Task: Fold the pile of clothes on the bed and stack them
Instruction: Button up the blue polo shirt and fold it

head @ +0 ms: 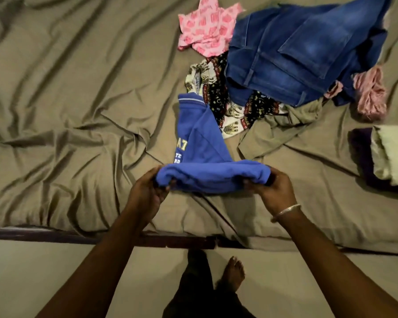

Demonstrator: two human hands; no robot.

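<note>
At the near edge of the bed (55,134) we hold a blue sweatshirt (207,157), our left hand (145,193) and right hand (274,191) each pinching one end of its folded edge, fingers clamped on the cloth. It looks soft, light and floppy, so we judge the corners the best hold. Beyond it the pile waits: jeans (303,53), a pink top (207,26), a patterned cloth (228,104). Its yellow lettering is partly hidden in a fold.
</note>
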